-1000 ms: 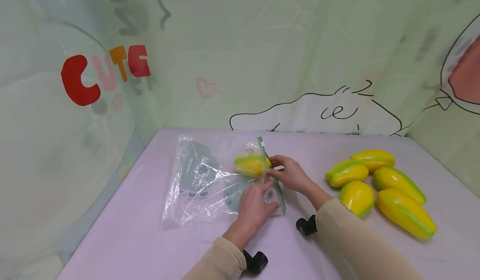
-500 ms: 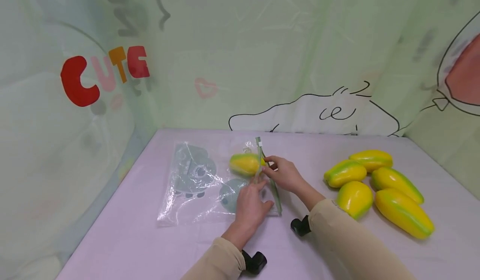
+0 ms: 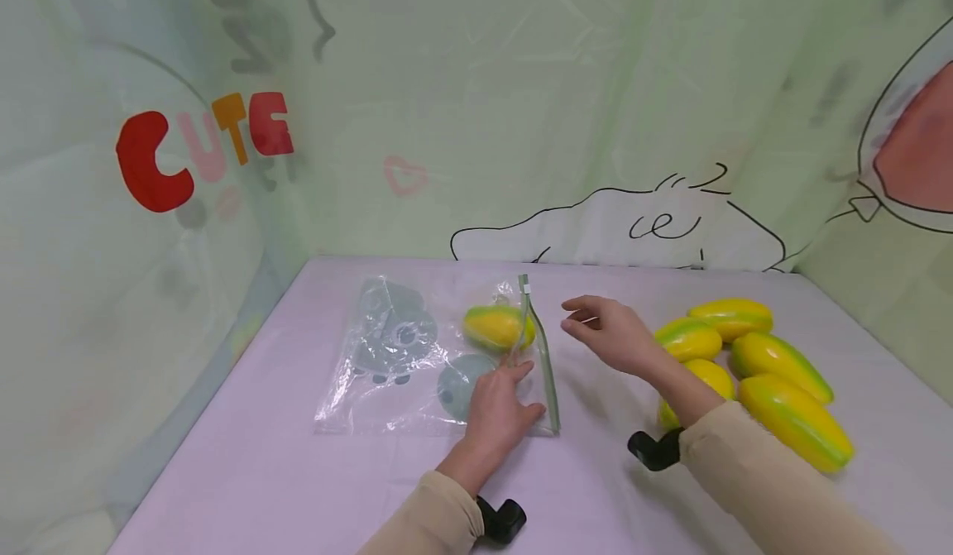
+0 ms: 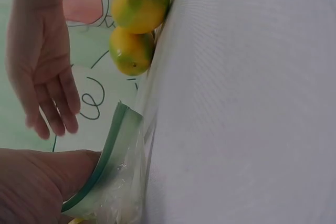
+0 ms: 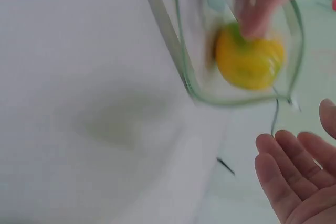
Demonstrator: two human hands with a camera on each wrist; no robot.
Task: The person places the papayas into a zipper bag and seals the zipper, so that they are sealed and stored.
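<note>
Head view: the bag [image 3: 417,413] lay flat on the table [image 3: 246,456], its green-edged mouth [image 3: 549,377] facing right, with one yellow-green fruit [image 3: 493,327] inside near that mouth. The left hand [image 3: 497,410] rested on the bag at the mouth, thumb and index finger straight and spread. The right hand [image 3: 614,336] held nothing, its fingers relaxed, between the bag and five loose fruits [image 3: 797,418]; its forearm partly hid one of these.
</note>
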